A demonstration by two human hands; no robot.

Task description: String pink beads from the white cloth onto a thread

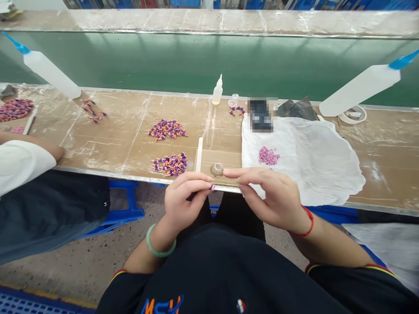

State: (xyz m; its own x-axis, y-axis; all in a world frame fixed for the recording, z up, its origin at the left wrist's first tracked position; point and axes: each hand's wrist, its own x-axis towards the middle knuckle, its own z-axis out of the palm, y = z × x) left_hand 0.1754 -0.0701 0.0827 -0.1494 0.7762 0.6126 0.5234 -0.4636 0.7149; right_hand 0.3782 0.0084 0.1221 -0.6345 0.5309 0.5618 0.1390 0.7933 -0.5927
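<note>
My left hand (185, 196) is closed, thumb and fingers pinching a small purple-and-pink piece (212, 187) at the table's front edge. To its right, my right hand (273, 194) has its index finger stretched to the rim of a small clear round cap (217, 168); its thumb stands apart, and no held thing shows. The cap rests on a piece of cardboard (229, 159). A white stick (199, 154) lies left of the cap. Small purple, orange and pink pieces form a near pile (170, 165) and a farther pile (168, 129). Tiny pink pieces (269, 155) lie on a white cloth (314, 152).
A small dropper bottle (218, 90) stands at the back, near a short row of pieces (236, 110). Large white bottles lean at left (50, 73) and right (360, 89). A tape roll (352, 114) lies by the right one. Another person's arm (29, 146) rests at left.
</note>
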